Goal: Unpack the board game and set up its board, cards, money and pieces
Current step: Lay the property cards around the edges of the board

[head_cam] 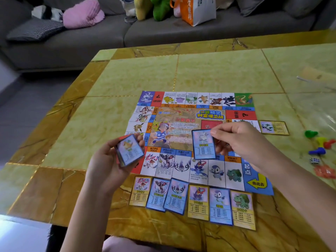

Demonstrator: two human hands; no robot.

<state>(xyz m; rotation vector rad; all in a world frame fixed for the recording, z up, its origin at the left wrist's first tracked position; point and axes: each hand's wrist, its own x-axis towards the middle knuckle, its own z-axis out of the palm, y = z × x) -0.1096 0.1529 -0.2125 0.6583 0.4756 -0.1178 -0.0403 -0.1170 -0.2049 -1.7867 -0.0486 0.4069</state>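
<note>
Overall: a paper game board (181, 113) lies flat on a yellow marble-patterned table (127, 79), beneath and beyond both hands.
Left hand (107, 166): the fingers and thumb are curled round a stack of cards (130, 150). The stack is face up and tilted, held over the board's near-left corner.
Right hand (240, 140): the thumb and fingers pinch the right edge of a single blue-bordered card (203, 146). The card is face up and raised over the near half of the board. It sits just right of the left hand's stack and apart from it.
Row of six cards (198, 201): these lie face up on the table along the board's near edge, nearer the person than either hand. Their borders are yellow or blue, and the second and third from the left overlap. Each card lies below a board square bearing the same creature.
Lone card (273, 127): yellow-bordered and face up on the table, just beside the board's right edge, beyond the right hand.
Pawns: green (311, 133), yellow (321, 140), red (330, 143) and blue (317, 151) are clustered on the table, well to the right of the right hand.
Dice (314, 160): white, just nearer the person than the blue pawn. Their number cannot be told.
Orange-red flat item (325, 171): near the dice, too blurred to identify.
Background: a grey sofa (91, 42) stands beyond the table, carrying a pink cushion (83, 15) and an orange-and-white bag (198, 10).
</note>
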